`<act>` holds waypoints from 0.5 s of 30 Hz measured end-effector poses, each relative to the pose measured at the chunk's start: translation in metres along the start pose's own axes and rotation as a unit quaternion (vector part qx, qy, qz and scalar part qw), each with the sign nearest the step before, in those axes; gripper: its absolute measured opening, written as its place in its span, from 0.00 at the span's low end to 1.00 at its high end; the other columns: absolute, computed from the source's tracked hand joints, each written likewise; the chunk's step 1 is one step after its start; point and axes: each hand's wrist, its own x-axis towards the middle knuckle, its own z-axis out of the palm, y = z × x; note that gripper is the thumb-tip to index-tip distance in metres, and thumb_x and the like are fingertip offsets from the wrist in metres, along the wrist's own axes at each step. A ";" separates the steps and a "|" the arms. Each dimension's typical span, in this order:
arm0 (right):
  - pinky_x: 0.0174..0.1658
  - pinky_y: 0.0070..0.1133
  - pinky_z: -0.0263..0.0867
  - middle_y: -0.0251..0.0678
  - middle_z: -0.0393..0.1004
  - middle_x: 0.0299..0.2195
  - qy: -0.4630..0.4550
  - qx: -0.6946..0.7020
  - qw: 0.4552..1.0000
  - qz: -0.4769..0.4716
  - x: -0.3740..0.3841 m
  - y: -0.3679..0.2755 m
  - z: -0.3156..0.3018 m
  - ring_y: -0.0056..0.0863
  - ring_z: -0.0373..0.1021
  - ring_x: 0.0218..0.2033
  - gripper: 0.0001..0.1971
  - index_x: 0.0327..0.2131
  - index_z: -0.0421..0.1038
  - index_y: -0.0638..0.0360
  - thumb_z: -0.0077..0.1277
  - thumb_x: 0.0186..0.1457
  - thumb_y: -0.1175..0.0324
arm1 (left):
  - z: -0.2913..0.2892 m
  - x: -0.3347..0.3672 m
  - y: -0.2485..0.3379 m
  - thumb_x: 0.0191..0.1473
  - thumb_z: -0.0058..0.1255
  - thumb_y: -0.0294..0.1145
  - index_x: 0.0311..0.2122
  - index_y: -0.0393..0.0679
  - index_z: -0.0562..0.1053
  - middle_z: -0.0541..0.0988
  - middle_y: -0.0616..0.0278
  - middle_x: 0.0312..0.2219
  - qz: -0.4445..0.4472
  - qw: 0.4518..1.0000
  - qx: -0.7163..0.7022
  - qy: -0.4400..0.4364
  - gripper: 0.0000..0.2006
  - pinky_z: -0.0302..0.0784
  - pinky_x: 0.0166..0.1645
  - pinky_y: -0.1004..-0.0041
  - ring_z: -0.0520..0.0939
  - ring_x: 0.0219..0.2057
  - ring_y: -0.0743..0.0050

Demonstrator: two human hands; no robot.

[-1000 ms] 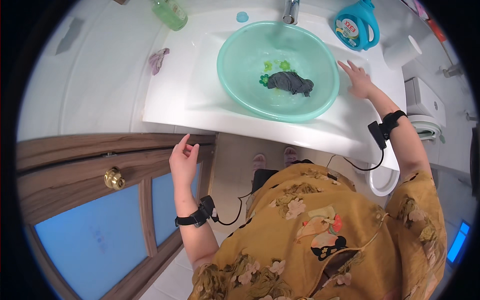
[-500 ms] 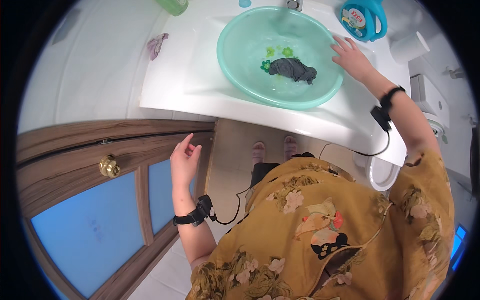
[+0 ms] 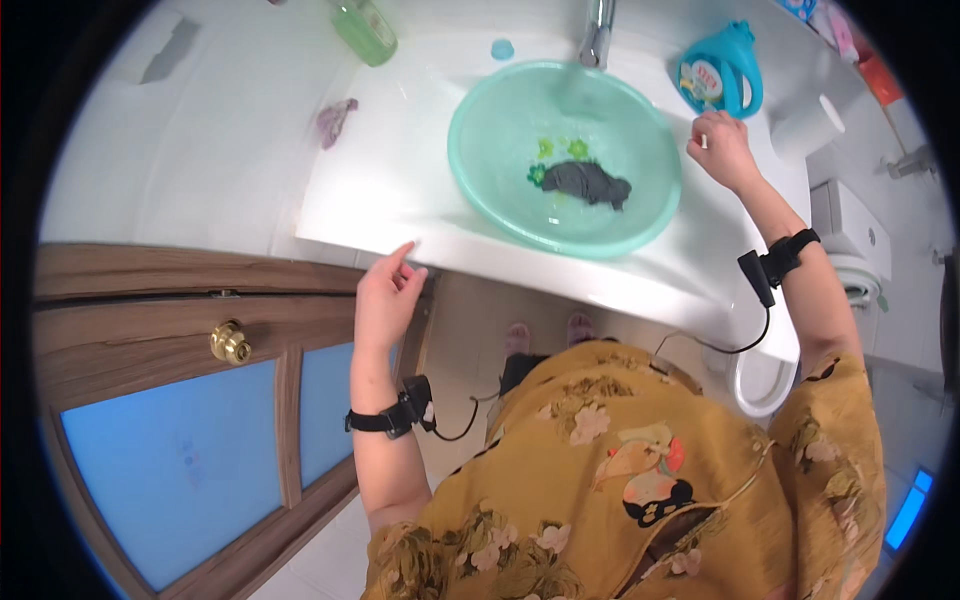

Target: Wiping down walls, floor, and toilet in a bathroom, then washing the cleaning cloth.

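Observation:
A mint-green plastic basin (image 3: 470, 190) sits in the white sink. On its flower-printed bottom lies a crumpled dark grey cloth (image 3: 585, 185), wet-looking. My right hand (image 3: 722, 150) is just right of the basin's rim, close below a blue detergent bottle (image 3: 735, 70) with a handle. Its fingers are curled in, and a small pale spot shows among them that I cannot make out. My left hand (image 3: 385, 300) hovers by the counter's front edge at the left, fingers apart and holding nothing.
A chrome faucet (image 3: 597, 35) reaches over the basin's back rim. On the counter (image 3: 375, 190) are a green bottle (image 3: 364, 32), a small blue cap (image 3: 502, 49) and a purplish cloth scrap (image 3: 336, 122). A white cup-like cylinder (image 3: 808, 127) stands right. A wooden door (image 3: 140, 325) flanks the left.
My right hand has left the basin's rim, moved toward the detergent bottle and curled its fingers. My left hand has come slightly forward to the counter edge. The whole view has shifted.

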 end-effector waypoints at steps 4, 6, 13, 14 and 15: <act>0.49 0.23 0.57 0.38 0.65 0.48 0.148 0.387 0.900 -0.136 0.028 -0.035 -0.040 0.28 0.61 0.49 0.19 0.46 0.60 0.58 0.46 0.52 0.63 | 0.007 -0.005 0.007 0.43 0.54 0.27 0.45 0.43 0.71 0.72 0.61 0.23 -0.006 0.999 0.028 -0.020 0.20 0.70 0.29 0.76 0.71 0.20 0.75; 0.47 0.23 0.58 0.34 0.66 0.46 0.069 0.691 0.719 -0.035 0.053 -0.048 -0.071 0.26 0.62 0.47 0.18 0.43 0.61 0.58 0.41 0.56 0.55 | 0.008 -0.007 0.012 0.43 0.54 0.28 0.45 0.43 0.71 0.73 0.60 0.24 0.003 0.999 0.033 -0.025 0.20 0.70 0.30 0.75 0.71 0.21 0.73; 0.46 0.26 0.59 0.34 0.70 0.39 -0.024 0.756 0.652 -0.043 0.143 -0.071 -0.116 0.28 0.65 0.43 0.21 0.32 0.63 0.54 0.42 0.52 0.44 | 0.010 -0.021 0.010 0.44 0.53 0.30 0.45 0.42 0.70 0.72 0.59 0.24 -0.013 0.999 0.021 -0.027 0.19 0.71 0.32 0.72 0.73 0.24 0.68; 0.46 0.26 0.59 0.34 0.69 0.39 -0.029 0.773 0.632 -0.043 0.152 -0.067 -0.118 0.29 0.65 0.43 0.22 0.32 0.63 0.54 0.42 0.52 0.43 | 0.011 -0.022 0.008 0.44 0.53 0.30 0.45 0.42 0.70 0.72 0.59 0.24 -0.023 0.999 0.022 -0.018 0.19 0.71 0.32 0.72 0.73 0.24 0.68; 0.46 0.26 0.59 0.34 0.69 0.39 -0.039 0.772 0.632 -0.052 0.157 -0.064 -0.121 0.29 0.65 0.43 0.22 0.32 0.63 0.54 0.42 0.52 0.43 | 0.011 -0.023 0.004 0.44 0.52 0.30 0.45 0.42 0.70 0.72 0.59 0.24 -0.027 0.999 0.036 -0.028 0.19 0.71 0.33 0.71 0.73 0.24 0.67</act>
